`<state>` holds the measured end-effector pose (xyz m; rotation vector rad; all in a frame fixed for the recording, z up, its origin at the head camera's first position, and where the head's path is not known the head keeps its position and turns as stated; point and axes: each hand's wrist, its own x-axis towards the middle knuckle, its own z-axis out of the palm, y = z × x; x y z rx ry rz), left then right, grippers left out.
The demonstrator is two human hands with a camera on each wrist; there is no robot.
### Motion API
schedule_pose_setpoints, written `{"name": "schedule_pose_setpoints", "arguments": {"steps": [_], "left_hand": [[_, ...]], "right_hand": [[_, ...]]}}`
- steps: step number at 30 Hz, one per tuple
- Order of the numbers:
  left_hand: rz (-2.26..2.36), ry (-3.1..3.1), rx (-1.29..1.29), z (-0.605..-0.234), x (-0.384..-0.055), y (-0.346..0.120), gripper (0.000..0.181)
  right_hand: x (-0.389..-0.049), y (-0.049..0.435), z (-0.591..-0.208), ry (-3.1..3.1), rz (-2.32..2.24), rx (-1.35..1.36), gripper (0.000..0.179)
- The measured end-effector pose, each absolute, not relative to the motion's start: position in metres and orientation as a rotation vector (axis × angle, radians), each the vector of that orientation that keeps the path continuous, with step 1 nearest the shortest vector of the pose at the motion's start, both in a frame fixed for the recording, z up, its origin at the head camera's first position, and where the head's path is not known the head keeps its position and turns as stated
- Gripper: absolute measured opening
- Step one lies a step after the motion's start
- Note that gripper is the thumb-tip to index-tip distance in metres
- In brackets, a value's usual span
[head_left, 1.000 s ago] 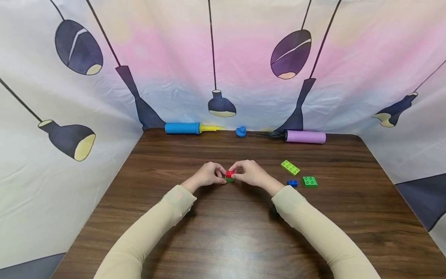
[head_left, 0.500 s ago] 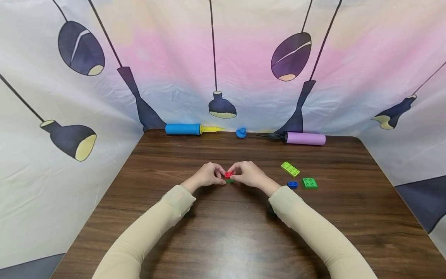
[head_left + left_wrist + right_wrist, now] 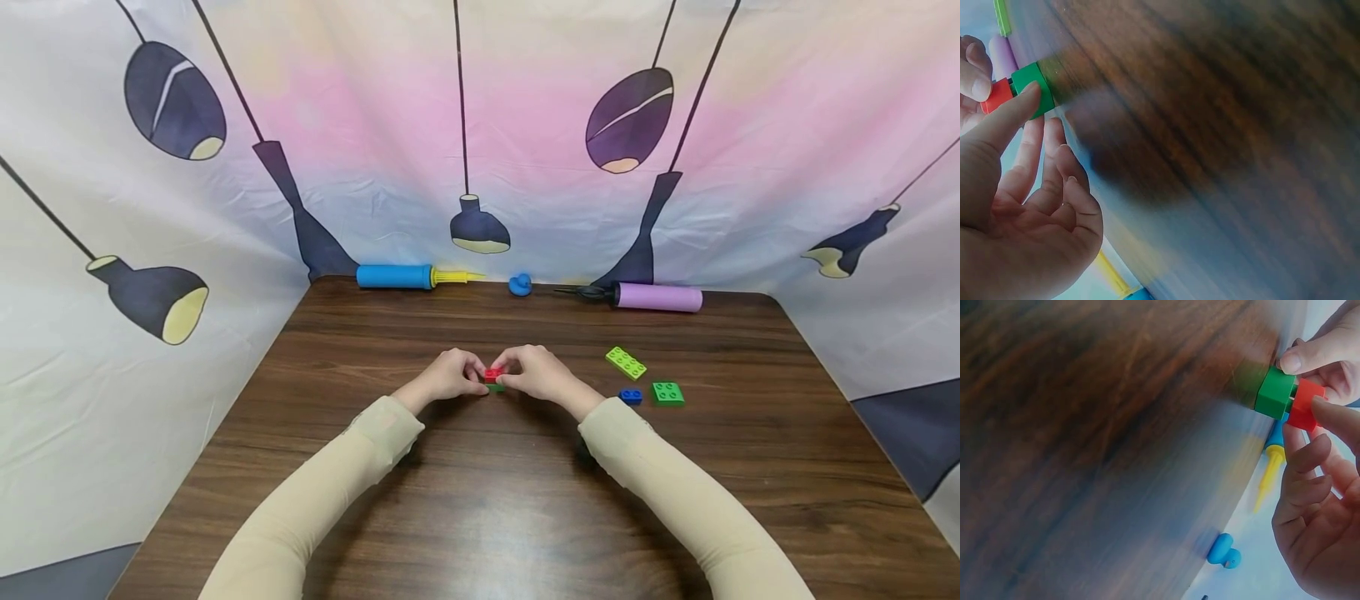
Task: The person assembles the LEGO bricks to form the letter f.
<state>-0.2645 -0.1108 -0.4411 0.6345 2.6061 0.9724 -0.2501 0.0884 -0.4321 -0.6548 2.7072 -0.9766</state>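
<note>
In the head view my left hand (image 3: 448, 375) and right hand (image 3: 537, 372) meet over the middle of the table. The left thumb and fingers pinch a green toy building brick (image 3: 1274, 394) by its sides, low at the tabletop. Above it, my right thumb and fingers pinch a smaller red toy brick (image 3: 1305, 403). Some of the green brick's studs show in a narrow gap under the red brick in the right wrist view. From the head, the red brick and fingers mostly hide the green one.
Right of the hands lie a lime brick (image 3: 626, 362), a small blue brick (image 3: 631, 397) and another green brick (image 3: 667, 393). Along the back edge are a blue hand pump (image 3: 393, 277), a blue rubber duck (image 3: 520, 285) and a purple hand pump (image 3: 658, 297). A printed cloth hangs behind.
Both hands keep their grips on the two bricks at nearly the same place. The red brick and right fingers shift only slightly; the loose bricks have not moved.
</note>
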Motion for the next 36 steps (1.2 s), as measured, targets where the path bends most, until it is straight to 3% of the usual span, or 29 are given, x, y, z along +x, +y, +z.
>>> {"name": "schedule_pose_setpoints", "arguments": {"steps": [36], "left_hand": [[0.975, 2.605, 0.661, -0.443, -0.267, -0.113, 0.014]], "right_hand": [[-0.263, 0.094, -0.436, 2.615, -1.05, -0.604, 0.015]]}}
